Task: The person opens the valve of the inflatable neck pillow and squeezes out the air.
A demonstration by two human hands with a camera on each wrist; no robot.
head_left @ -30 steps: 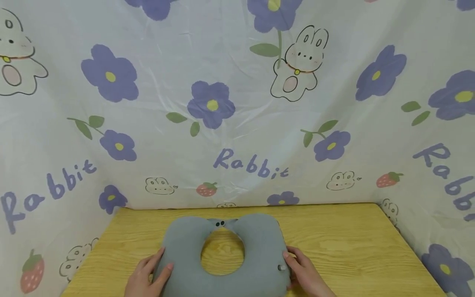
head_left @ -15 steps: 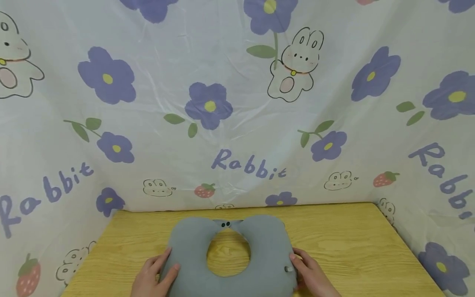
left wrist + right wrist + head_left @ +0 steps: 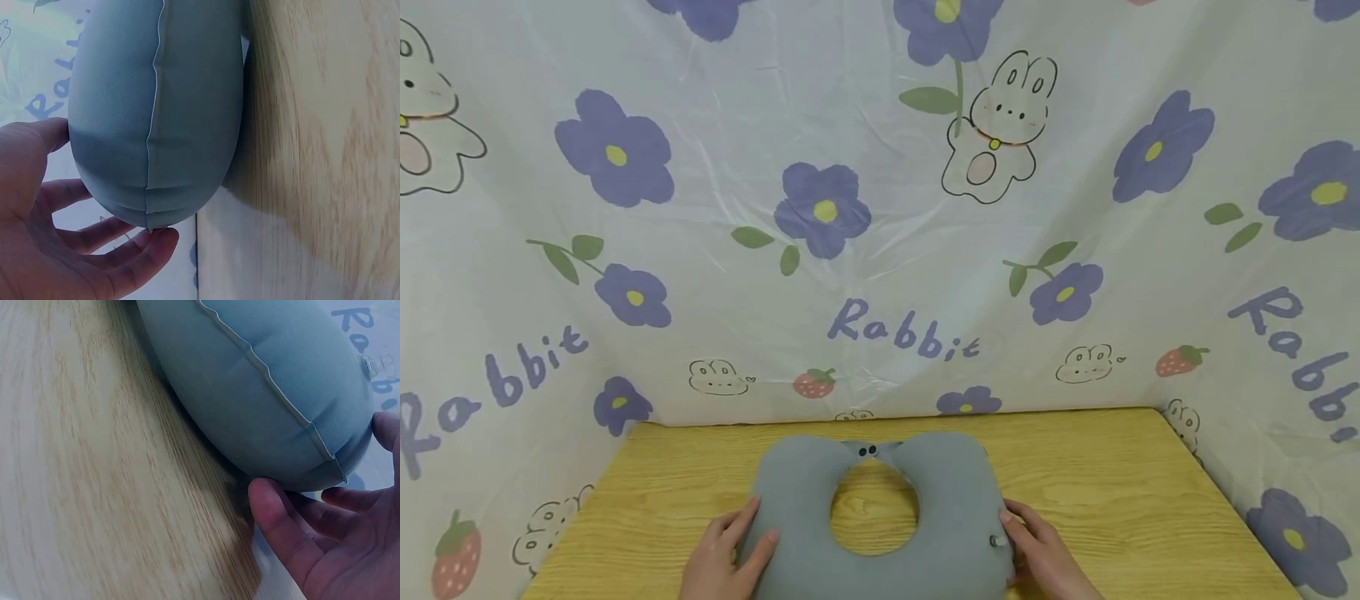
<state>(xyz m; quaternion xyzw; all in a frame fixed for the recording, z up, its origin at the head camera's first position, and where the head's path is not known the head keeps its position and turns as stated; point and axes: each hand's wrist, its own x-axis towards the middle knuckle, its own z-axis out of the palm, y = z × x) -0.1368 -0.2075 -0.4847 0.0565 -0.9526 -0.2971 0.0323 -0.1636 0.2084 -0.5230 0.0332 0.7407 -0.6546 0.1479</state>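
A puffed-up grey-blue inflatable neck pillow (image 3: 797, 492) lies on the wooden table, its round hole in the middle and its two rounded ends pointing to the far side. Two dark snap buttons (image 3: 867, 451) sit between those ends. My left hand (image 3: 726, 554) grips the pillow's left side, the thumb on top and the fingers around the edge. On the opposite side, my right hand (image 3: 1041, 546) holds the edge beside a clear valve (image 3: 997, 541). The right wrist view shows its fingertips touching the pillow's rounded end. The near edge of the pillow is cut off in the head view.
The wood-grain table (image 3: 1112, 483) extends to both sides of the pillow. A white sheet (image 3: 880, 275) printed with purple flowers, rabbits and strawberries hangs behind the table and along both sides.
The neck pillow has slid a little to the right across the table, both hands moving along with it. Their hold looks the same.
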